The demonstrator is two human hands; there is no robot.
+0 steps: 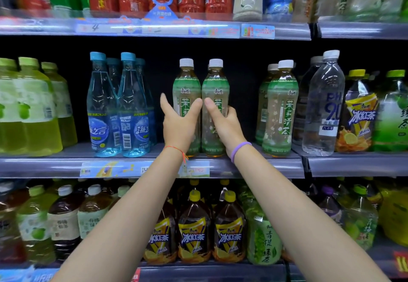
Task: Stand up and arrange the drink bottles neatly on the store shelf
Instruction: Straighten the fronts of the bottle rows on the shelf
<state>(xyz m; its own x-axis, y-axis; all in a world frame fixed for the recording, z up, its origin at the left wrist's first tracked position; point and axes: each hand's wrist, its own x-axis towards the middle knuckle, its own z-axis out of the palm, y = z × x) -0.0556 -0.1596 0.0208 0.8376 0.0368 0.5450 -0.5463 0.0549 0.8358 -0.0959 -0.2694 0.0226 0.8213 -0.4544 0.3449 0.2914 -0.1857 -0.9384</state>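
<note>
Fingers hidden behind; left hand (pixel 176 124) and right hand (pixel 225 122) each gripping an upright white-capped green-labelled tea bottle (pixel 187 96), (pixel 215 87).

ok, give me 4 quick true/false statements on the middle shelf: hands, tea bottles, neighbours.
1. Each hand grips one white-capped tea bottle: left hand on the left tea bottle, right hand on the right tea bottle. True.
2. The two gripped bottles lie on their sides. False: both stand upright, side by side.
3. The blue-capped bottles stand left of the gripped pair. True.
4. The clear water bottle has a green cap. False: its cap is white.
</note>
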